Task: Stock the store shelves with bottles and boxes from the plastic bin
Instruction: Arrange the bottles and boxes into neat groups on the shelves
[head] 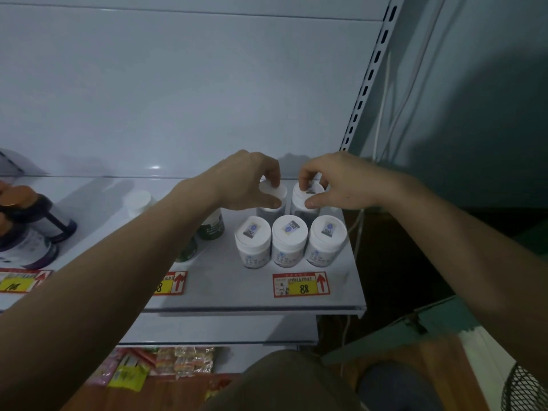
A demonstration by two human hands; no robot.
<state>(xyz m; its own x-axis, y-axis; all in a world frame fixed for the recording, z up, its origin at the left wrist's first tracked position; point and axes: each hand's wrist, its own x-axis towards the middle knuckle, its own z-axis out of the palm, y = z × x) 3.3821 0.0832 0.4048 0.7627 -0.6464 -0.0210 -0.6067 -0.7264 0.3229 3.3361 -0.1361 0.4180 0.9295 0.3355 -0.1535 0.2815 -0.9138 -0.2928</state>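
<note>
Head view only. Left hand [250, 180] pinches the cap rim of a white-capped plastic bottle w/ plain lid [272, 195]; fingers curl over the far edge, thumb on the near edge. Right hand [332, 182] does the same on the twin white-capped bottle w/ small label on its lid [307, 197], just beside it to the right. Both bottles stand upright on the grey metal shelf [341, 292], long axis vertical, caps up, in the back row, directly under their hands. Front row of three matching white bottles [289, 241] sits just in front, touching or nearly so; can't tell which. Red/yellow "88" price tag [301, 284] on the shelf lip. Dark green bottles [212, 225] left of the group, partly behind the left forearm. Plastic bin not in view. Judgement: bottles look seated, so next is let go and lift straight up, w/out dragging toward the front row.
</note>
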